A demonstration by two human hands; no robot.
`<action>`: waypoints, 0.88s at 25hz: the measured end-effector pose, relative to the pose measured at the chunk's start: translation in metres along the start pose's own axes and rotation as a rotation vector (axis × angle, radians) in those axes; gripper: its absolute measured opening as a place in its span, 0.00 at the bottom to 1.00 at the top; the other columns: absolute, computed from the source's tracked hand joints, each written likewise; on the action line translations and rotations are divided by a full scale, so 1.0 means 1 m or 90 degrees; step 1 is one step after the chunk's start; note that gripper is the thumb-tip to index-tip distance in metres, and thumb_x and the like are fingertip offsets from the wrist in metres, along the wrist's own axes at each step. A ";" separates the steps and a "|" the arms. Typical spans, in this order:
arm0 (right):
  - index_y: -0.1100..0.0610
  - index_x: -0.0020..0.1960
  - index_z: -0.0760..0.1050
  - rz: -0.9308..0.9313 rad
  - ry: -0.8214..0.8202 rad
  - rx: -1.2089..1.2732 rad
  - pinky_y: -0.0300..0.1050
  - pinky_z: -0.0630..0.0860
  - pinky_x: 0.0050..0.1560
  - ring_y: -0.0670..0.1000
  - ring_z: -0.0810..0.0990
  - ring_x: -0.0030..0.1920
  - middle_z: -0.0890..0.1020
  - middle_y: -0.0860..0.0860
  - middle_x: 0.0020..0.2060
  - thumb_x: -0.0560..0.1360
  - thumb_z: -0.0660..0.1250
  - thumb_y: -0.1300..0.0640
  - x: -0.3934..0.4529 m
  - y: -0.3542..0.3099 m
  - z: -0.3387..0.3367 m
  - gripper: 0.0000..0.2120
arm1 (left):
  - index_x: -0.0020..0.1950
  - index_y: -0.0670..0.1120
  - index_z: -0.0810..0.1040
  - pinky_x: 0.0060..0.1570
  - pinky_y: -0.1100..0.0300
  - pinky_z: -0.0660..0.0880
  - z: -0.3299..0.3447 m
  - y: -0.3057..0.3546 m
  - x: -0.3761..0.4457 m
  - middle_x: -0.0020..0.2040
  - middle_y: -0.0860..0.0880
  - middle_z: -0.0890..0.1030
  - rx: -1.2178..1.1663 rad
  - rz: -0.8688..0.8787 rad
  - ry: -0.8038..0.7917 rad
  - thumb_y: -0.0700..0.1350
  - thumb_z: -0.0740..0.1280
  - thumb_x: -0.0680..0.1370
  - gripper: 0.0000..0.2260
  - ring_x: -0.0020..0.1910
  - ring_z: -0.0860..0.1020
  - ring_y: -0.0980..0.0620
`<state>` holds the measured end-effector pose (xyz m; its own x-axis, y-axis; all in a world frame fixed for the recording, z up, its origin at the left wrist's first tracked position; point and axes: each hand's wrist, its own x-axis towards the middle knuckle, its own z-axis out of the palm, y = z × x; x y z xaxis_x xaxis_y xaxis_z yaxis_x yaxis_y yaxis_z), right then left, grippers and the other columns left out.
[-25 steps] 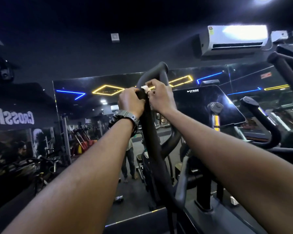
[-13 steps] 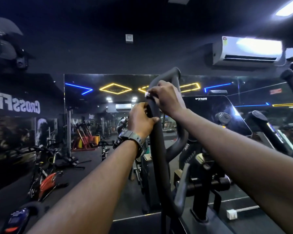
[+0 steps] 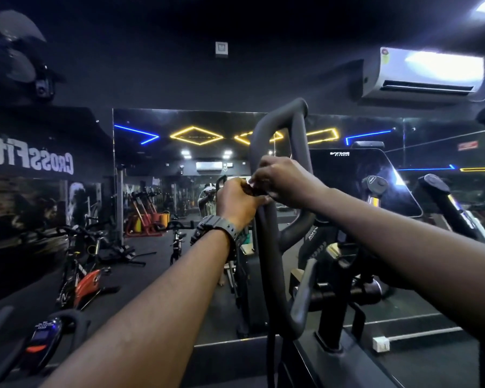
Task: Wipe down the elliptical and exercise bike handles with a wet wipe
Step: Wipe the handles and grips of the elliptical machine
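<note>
Both hands, the left hand (image 3: pixel 237 201) and right hand (image 3: pixel 282 180), are gripping the elliptical handle (image 3: pixel 266 233) mid-wipe, leaving the exercise bike (image 3: pixel 79 275) seemingly untouched.

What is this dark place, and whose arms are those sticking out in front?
This is a gym. The picture comes from a camera worn on a person's head, so you see their own two arms reaching forward, just as they see them. The tall curved black bar in the middle is the handle of an elliptical, a machine you stride on. Both hands are wrapped around that handle: the left hand, with a dark watch on its wrist, and the right hand just above it. They are cleaning the handle; the wipe is hidden in their grip, so I cannot see it. Behind is a big wall mirror showing coloured lights. An exercise bike stands at the left, and an air conditioner hangs up high.
</note>
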<state>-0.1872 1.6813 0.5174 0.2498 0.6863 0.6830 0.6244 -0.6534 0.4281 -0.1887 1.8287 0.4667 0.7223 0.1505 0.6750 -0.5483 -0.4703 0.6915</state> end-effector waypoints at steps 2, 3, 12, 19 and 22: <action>0.55 0.57 0.81 0.029 0.009 -0.028 0.46 0.80 0.47 0.49 0.79 0.46 0.79 0.52 0.50 0.73 0.74 0.62 0.004 0.017 -0.009 0.14 | 0.48 0.49 0.80 0.45 0.61 0.77 -0.001 -0.002 -0.004 0.45 0.52 0.84 -0.033 0.000 -0.023 0.42 0.79 0.68 0.13 0.47 0.82 0.54; 0.55 0.56 0.81 0.064 0.059 -0.023 0.49 0.80 0.47 0.52 0.80 0.46 0.80 0.53 0.48 0.72 0.74 0.62 0.009 0.026 -0.012 0.12 | 0.47 0.50 0.79 0.48 0.59 0.79 -0.001 -0.003 -0.003 0.46 0.52 0.84 -0.044 0.000 -0.022 0.41 0.80 0.67 0.14 0.47 0.82 0.53; 0.56 0.53 0.82 0.119 0.103 0.064 0.38 0.75 0.47 0.48 0.81 0.47 0.83 0.51 0.46 0.74 0.71 0.62 -0.013 0.019 -0.003 0.08 | 0.54 0.47 0.80 0.53 0.54 0.81 0.009 -0.010 -0.012 0.49 0.52 0.84 -0.082 0.026 0.010 0.42 0.80 0.66 0.19 0.49 0.82 0.55; 0.54 0.51 0.80 0.120 0.066 0.127 0.48 0.80 0.43 0.49 0.82 0.44 0.84 0.49 0.43 0.74 0.72 0.59 -0.057 -0.003 0.014 0.06 | 0.54 0.52 0.81 0.51 0.51 0.82 0.014 -0.013 -0.020 0.48 0.55 0.85 -0.022 0.048 0.037 0.46 0.82 0.62 0.23 0.49 0.83 0.54; 0.51 0.53 0.78 0.274 0.148 0.095 0.50 0.79 0.41 0.53 0.81 0.43 0.82 0.52 0.44 0.76 0.69 0.56 -0.035 0.007 0.016 0.07 | 0.55 0.52 0.79 0.51 0.53 0.82 0.016 -0.011 -0.022 0.49 0.55 0.84 -0.016 0.040 0.024 0.43 0.82 0.64 0.22 0.50 0.82 0.56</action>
<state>-0.1804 1.6576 0.4867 0.3470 0.2643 0.8998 0.6045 -0.7966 0.0009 -0.1916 1.8164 0.4398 0.6699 0.1542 0.7263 -0.6031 -0.4577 0.6534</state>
